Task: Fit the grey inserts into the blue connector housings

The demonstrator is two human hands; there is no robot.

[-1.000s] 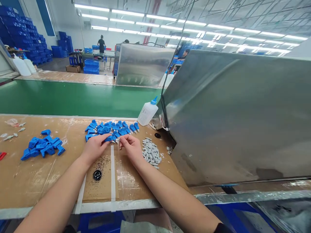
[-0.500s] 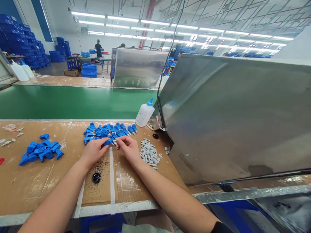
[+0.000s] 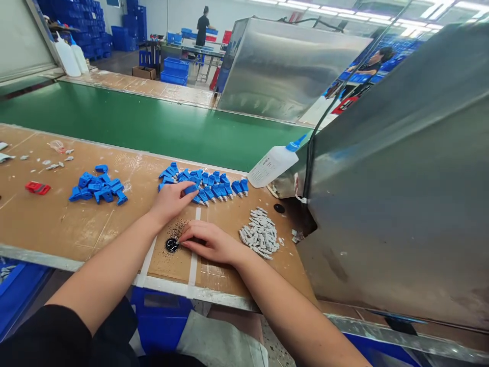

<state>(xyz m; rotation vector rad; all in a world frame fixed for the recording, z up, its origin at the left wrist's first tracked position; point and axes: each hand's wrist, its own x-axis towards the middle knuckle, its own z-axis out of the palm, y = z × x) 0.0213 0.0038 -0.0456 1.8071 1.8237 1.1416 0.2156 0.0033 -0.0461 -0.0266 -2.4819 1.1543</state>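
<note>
Toward the workbench's (image 3: 76, 232) far edge, our left hand (image 3: 170, 204) pinches a blue piece (image 3: 191, 189); brushing its neighbours could scatter them. Nearer the front edge, our right hand (image 3: 209, 242) bends its fingers at the black dish (image 3: 171, 245), grip unclear; a knock could tip it.

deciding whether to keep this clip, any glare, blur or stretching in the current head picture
Head view: pale reflections on the flat green belt and the large silver metal panel beyond it; head view: white highlights on the small, round, glossy black disc; head view: bare left hand and right hand fairly crisp, forearms seemingly stretched towards the bottom edge
</note>
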